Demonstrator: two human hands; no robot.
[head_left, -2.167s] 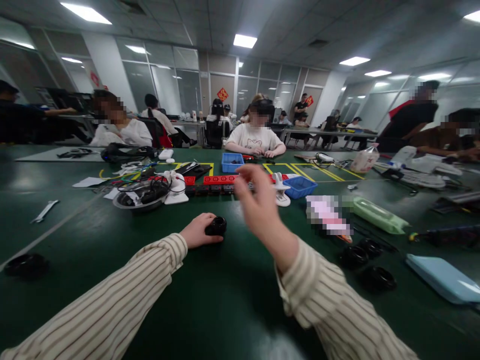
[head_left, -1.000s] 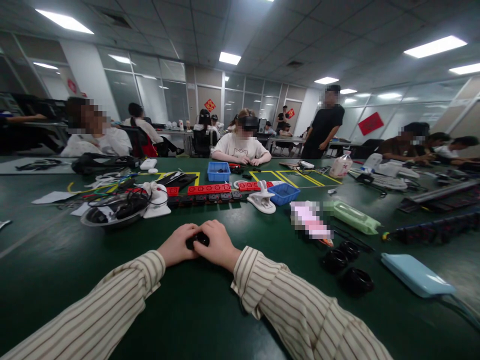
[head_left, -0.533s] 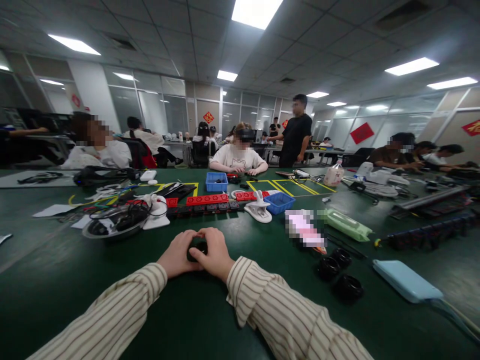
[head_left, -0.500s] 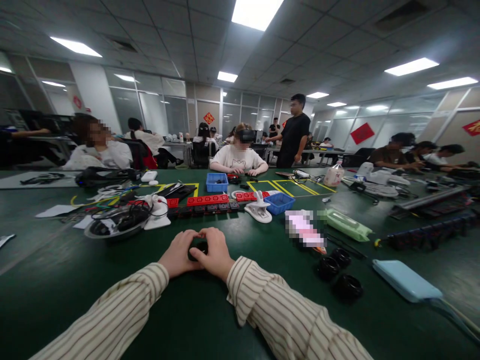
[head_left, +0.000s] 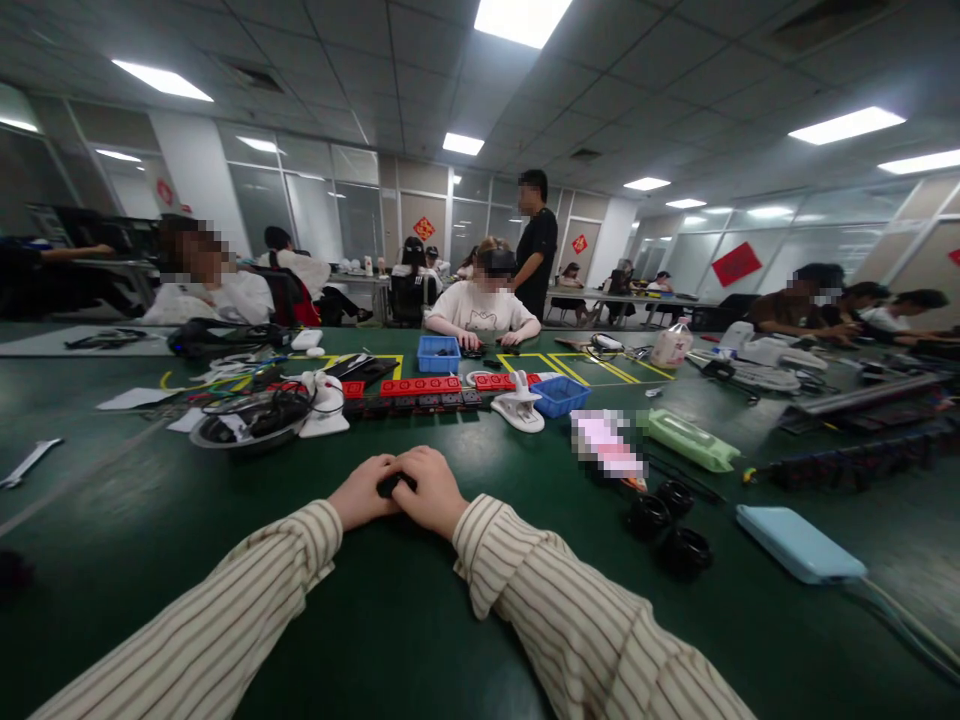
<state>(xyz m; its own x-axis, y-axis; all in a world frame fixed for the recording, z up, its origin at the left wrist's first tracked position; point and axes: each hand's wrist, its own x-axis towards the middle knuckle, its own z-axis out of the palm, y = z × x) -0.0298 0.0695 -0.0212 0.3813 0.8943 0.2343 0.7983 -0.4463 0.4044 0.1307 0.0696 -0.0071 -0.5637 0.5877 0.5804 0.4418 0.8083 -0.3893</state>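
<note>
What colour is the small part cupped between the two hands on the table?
Black. The small part shows only as a sliver between the left hand and right hand in the head view.

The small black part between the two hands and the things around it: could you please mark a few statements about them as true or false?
1. Both hands close around the small black part. True.
2. The left hand is lifted off the green table. False: it rests on the table.
3. Three black rings lie to the right of the right hand. True.
4. The light blue case sits left of the hands. False: it lies far to their right.
5. The blue bin lies beyond the hands. True.
</note>
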